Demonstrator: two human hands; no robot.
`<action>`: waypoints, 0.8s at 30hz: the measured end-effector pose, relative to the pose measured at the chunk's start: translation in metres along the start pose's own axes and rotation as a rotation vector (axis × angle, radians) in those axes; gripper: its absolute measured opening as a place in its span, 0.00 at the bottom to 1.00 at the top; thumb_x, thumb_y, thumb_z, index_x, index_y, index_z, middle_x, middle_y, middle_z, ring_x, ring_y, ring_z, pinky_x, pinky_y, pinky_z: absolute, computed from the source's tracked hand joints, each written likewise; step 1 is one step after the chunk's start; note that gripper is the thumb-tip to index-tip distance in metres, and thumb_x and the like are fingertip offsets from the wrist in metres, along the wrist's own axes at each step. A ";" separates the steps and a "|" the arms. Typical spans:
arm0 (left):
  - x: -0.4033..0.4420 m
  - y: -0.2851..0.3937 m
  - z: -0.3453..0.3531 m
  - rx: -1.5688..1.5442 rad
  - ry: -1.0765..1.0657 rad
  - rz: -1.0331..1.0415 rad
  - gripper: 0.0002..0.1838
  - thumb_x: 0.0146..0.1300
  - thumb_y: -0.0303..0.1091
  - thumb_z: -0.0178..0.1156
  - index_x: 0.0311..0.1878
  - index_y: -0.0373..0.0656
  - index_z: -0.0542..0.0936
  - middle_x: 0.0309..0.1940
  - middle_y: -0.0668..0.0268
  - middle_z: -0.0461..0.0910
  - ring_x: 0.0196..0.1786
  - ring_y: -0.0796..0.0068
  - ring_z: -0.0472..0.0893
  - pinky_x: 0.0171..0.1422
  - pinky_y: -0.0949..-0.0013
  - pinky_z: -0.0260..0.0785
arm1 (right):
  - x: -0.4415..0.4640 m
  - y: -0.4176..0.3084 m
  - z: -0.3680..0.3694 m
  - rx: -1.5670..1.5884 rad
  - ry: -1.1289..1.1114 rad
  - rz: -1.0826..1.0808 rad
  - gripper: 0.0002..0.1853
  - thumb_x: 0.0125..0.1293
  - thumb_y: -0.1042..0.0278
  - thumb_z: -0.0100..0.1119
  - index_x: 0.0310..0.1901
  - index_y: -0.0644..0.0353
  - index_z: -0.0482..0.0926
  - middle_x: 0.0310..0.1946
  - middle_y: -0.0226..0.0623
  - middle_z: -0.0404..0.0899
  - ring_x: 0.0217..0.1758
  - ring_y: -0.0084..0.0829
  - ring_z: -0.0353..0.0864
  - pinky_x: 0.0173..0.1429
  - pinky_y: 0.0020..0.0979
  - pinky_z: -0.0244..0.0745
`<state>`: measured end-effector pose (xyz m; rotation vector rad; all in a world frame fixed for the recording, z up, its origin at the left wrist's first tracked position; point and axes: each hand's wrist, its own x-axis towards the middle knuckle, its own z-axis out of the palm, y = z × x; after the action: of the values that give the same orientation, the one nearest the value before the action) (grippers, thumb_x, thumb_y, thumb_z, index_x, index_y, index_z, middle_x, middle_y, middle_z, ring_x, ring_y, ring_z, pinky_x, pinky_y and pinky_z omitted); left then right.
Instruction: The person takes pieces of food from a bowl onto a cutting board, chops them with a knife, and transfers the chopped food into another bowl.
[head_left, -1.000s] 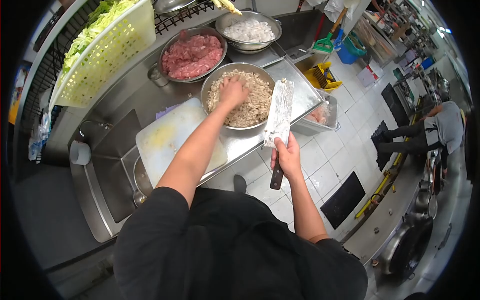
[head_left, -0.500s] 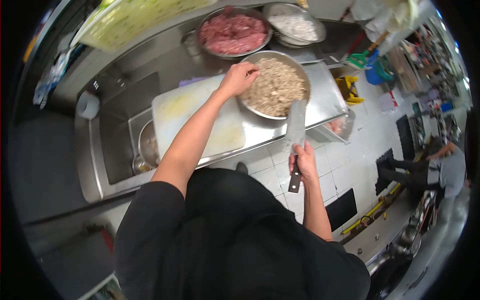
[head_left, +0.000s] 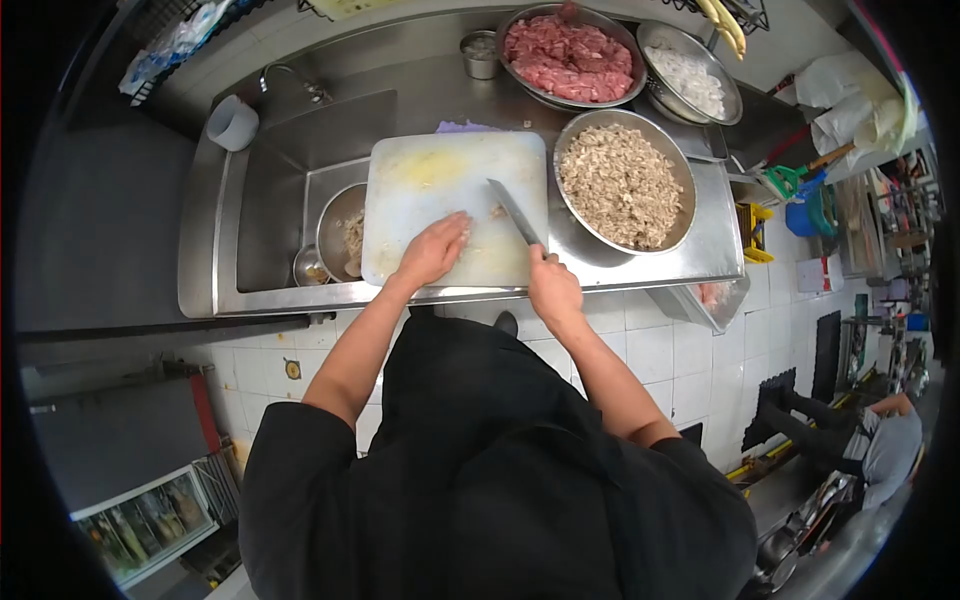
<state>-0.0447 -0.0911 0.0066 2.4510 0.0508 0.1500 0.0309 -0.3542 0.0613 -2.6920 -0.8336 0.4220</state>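
On the white cutting board, my left hand lies low with its fingers stretched out, holding nothing that I can see. My right hand grips a cleaver by its handle at the board's right front corner. The blade points up and left over the board, seen nearly edge-on. A small scrap of chopped food lies beside the blade. Right of the board stands a large steel bowl full of chopped pale brown pieces, perhaps mushrooms.
Behind are a bowl of raw meat and a colander of white pieces. The sink at left holds a steel bowl with more brown food. A person is at far right. The counter's front edge runs before me.
Both hands have moved from the brown-food bowl to the cutting board. The cleaver has come left from the bowl's rim to above the board. My view has turned too.
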 end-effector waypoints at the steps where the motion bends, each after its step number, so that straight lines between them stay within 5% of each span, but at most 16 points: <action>1: -0.001 -0.009 -0.001 0.000 0.004 -0.006 0.21 0.77 0.38 0.55 0.66 0.41 0.80 0.72 0.52 0.75 0.76 0.47 0.71 0.79 0.54 0.66 | 0.003 -0.007 0.004 -0.036 -0.005 -0.070 0.19 0.68 0.76 0.54 0.60 0.63 0.70 0.42 0.58 0.83 0.42 0.57 0.88 0.47 0.52 0.85; 3: 0.004 -0.027 -0.005 0.049 0.294 -0.099 0.20 0.75 0.34 0.57 0.66 0.40 0.81 0.69 0.52 0.77 0.70 0.43 0.73 0.77 0.52 0.66 | 0.002 -0.025 0.008 -0.030 -0.033 -0.095 0.17 0.69 0.75 0.53 0.59 0.63 0.70 0.41 0.58 0.84 0.44 0.57 0.88 0.49 0.53 0.83; 7: -0.001 -0.041 -0.014 0.064 0.275 -0.379 0.21 0.72 0.33 0.57 0.65 0.39 0.79 0.68 0.52 0.75 0.69 0.43 0.70 0.76 0.51 0.64 | 0.004 -0.041 -0.002 0.057 -0.258 -0.148 0.13 0.71 0.71 0.53 0.55 0.62 0.72 0.41 0.59 0.86 0.47 0.58 0.88 0.52 0.55 0.81; 10: -0.005 -0.029 -0.014 0.212 0.103 -0.282 0.22 0.73 0.35 0.56 0.67 0.38 0.77 0.69 0.51 0.72 0.68 0.44 0.70 0.76 0.51 0.64 | 0.002 -0.013 0.015 0.394 -0.239 -0.098 0.10 0.74 0.70 0.52 0.52 0.63 0.73 0.38 0.60 0.86 0.47 0.61 0.87 0.53 0.57 0.79; 13: -0.001 -0.018 -0.004 0.198 0.022 -0.224 0.23 0.74 0.37 0.56 0.69 0.39 0.76 0.68 0.50 0.72 0.67 0.45 0.70 0.75 0.52 0.65 | -0.006 0.021 0.031 0.558 -0.008 -0.137 0.11 0.78 0.65 0.53 0.52 0.63 0.73 0.29 0.52 0.85 0.32 0.52 0.88 0.39 0.51 0.81; 15: -0.002 -0.008 0.001 0.155 -0.058 -0.197 0.24 0.74 0.37 0.56 0.69 0.38 0.76 0.68 0.49 0.72 0.68 0.44 0.70 0.76 0.51 0.64 | -0.014 0.031 0.025 1.041 -0.335 0.279 0.13 0.80 0.62 0.53 0.55 0.63 0.72 0.22 0.40 0.79 0.18 0.34 0.79 0.23 0.39 0.75; 16: -0.005 -0.003 0.001 0.112 -0.139 -0.172 0.24 0.75 0.38 0.56 0.69 0.37 0.76 0.67 0.48 0.72 0.70 0.44 0.69 0.77 0.51 0.64 | -0.020 0.030 0.028 1.113 -0.290 0.334 0.15 0.81 0.60 0.52 0.57 0.63 0.71 0.21 0.32 0.74 0.14 0.21 0.70 0.17 0.29 0.67; 20: -0.022 0.016 -0.013 0.027 -0.140 -0.175 0.30 0.71 0.37 0.61 0.73 0.34 0.72 0.70 0.48 0.69 0.70 0.45 0.70 0.77 0.53 0.65 | -0.026 0.032 0.036 1.244 -0.303 0.357 0.16 0.81 0.60 0.51 0.58 0.64 0.69 0.21 0.33 0.75 0.15 0.23 0.72 0.18 0.31 0.70; 24: -0.025 0.025 -0.012 -0.004 -0.067 -0.475 0.40 0.65 0.31 0.70 0.77 0.31 0.65 0.73 0.48 0.66 0.68 0.48 0.73 0.77 0.55 0.67 | -0.018 0.018 0.046 1.131 -0.409 0.270 0.18 0.82 0.58 0.50 0.59 0.67 0.69 0.21 0.33 0.75 0.15 0.25 0.73 0.19 0.32 0.70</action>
<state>-0.0706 -0.1044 0.0296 2.3647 0.5942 -0.1416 0.0086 -0.3702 0.0162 -1.6496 -0.1620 1.1185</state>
